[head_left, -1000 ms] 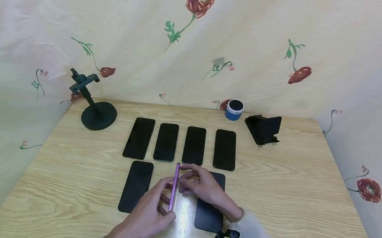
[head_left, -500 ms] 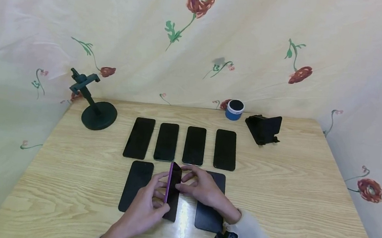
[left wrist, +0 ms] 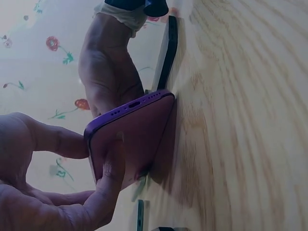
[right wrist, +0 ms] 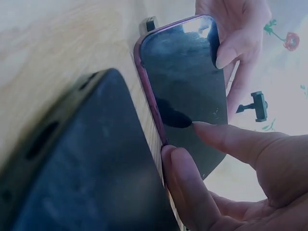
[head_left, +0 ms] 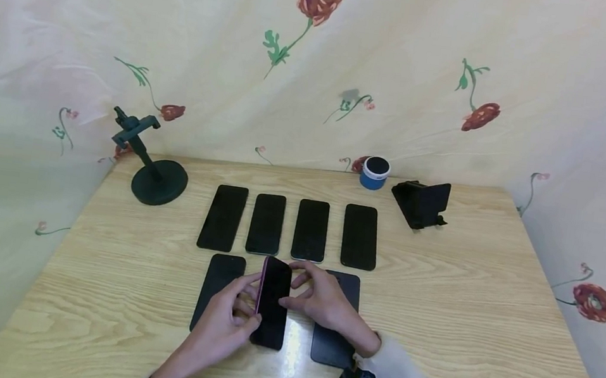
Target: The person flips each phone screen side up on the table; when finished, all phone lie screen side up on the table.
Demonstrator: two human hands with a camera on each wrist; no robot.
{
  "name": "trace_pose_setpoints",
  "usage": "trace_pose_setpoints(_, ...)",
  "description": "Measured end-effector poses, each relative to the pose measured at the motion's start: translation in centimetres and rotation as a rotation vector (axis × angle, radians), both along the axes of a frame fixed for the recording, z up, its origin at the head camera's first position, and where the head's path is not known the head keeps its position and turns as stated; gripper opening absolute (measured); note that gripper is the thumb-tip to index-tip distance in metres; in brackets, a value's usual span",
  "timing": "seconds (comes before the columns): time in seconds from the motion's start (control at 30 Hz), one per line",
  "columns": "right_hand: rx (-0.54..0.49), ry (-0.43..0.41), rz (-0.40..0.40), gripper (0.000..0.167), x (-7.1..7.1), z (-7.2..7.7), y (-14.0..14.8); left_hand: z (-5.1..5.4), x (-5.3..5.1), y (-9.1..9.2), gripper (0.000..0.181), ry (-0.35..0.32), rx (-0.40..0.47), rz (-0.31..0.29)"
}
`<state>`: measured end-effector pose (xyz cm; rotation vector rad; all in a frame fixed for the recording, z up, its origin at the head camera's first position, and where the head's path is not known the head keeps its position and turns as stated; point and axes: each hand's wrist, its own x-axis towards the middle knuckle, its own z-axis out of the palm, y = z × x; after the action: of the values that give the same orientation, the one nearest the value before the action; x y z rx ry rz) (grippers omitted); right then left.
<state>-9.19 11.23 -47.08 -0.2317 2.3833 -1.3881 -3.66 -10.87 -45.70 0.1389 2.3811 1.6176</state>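
A smartphone with a purple frame (head_left: pixel 272 313) stands tilted on its long edge at the middle of the front row, its dark screen turned up and to the right. My left hand (head_left: pixel 222 322) grips its left side, thumb near the lower corner. In the left wrist view a finger lies across the phone's purple back (left wrist: pixel 139 130). From the other side my right hand (head_left: pixel 323 300) pinches the right edge; in the right wrist view the thumb touches the screen (right wrist: pixel 185 82) and fingertips meet the frame. Dark smartphones lie flat on either side, one left (head_left: pixel 219 280), one right (head_left: pixel 331 343).
Behind is a row of several black phones (head_left: pixel 311 231). A round-based stand (head_left: pixel 160 183) is at the back left. At the back right are a small blue-and-white round speaker-like object (head_left: pixel 375 174) and a black folding stand (head_left: pixel 422 203). Floral cloth hangs behind the wooden table (head_left: pixel 468 287).
The purple-framed smartphone has tipped from upright on its edge toward the left, so its screen now shows. My left hand moved left and down with it; my right thumb came onto the screen.
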Motion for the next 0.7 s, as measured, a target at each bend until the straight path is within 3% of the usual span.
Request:
trace_pose_setpoints(0.37, 0.095, 0.069, -0.021, 0.066, 0.46, 0.19, -0.25, -0.45, -0.31, -0.47, 0.069, 0.048, -0.15, -0.028)
trace_pose_setpoints(0.7, 0.14, 0.075, -0.039, 0.067, 0.5, 0.41, -0.56, -0.58, -0.6, -0.66, 0.066, 0.068, -0.201, -0.06)
